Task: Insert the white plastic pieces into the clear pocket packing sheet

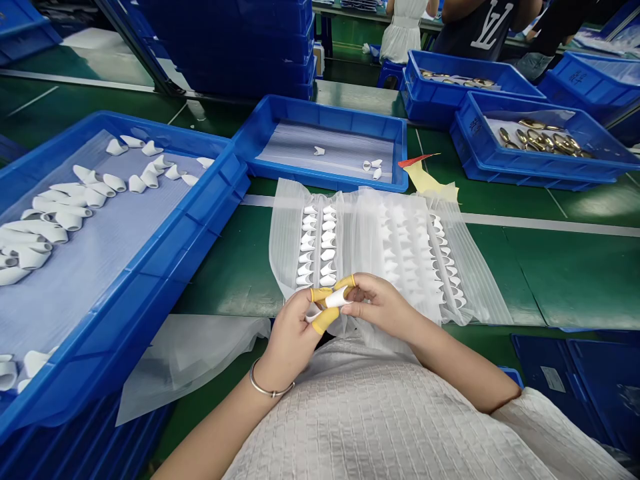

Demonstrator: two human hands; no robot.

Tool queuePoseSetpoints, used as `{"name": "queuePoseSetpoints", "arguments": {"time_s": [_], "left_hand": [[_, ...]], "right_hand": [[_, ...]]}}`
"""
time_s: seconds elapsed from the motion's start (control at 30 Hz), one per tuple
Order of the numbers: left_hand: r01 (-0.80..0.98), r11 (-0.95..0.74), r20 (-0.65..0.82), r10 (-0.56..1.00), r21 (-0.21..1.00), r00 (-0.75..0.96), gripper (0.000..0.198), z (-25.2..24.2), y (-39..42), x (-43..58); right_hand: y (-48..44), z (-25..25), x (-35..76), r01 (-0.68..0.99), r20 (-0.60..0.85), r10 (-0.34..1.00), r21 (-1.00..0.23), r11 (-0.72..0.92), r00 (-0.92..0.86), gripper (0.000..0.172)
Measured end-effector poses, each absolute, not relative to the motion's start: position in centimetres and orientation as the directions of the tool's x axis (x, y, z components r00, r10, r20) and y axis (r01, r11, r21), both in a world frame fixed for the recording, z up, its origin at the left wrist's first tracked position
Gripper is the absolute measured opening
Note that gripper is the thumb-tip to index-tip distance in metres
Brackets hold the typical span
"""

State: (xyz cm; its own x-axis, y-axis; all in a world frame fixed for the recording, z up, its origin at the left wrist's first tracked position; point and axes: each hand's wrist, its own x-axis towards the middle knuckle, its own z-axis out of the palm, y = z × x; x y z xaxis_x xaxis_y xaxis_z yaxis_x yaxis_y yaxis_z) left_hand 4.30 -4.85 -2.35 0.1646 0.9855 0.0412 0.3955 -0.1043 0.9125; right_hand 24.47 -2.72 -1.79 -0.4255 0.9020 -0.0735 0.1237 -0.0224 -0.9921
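Both hands meet over the front edge of the bench around a small white hollow piece [337, 297] with a slanted open end. My left hand [296, 327], with yellow finger cots on its thumb and a finger, pinches it from the left. My right hand [376, 303], with a yellow cot on its index finger, grips its right end. A bit of white shows under the left fingers; I cannot tell if it is a second piece. Just beyond lies a translucent foam sheet [367, 220] with similar white pieces in rows, those on the right partly covered by a foam layer.
A large blue tray [200, 220] with many white pieces stands at left. Behind the sheet, another blue tray [333, 173] holds several more. Blue bins [540, 160] with gold spoons stand at right, near a yellow paper scrap [430, 180]. Other people [405, 30] are at the back.
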Motion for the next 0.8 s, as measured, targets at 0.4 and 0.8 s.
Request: {"name": "queuePoseSetpoints", "arguments": {"time_s": [0.4, 0.8], "left_hand": [[0.451, -0.198, 0.137, 0.977, 0.870, 0.163, 0.015, -2.6, -5.0, 4.2], [0.497, -0.195, 0.045, 0.954, 0.846, 0.297, 0.031, -2.8, -5.1, 4.5]], "right_hand": [[-3.4, -1.8, 25.0, 0.107, -0.113, 0.922, -0.991, -0.079, -0.371, 0.041], [-3.5, -1.1, 23.5, 0.224, -0.203, 0.940, -0.964, -0.143, -0.276, 0.028]]}}
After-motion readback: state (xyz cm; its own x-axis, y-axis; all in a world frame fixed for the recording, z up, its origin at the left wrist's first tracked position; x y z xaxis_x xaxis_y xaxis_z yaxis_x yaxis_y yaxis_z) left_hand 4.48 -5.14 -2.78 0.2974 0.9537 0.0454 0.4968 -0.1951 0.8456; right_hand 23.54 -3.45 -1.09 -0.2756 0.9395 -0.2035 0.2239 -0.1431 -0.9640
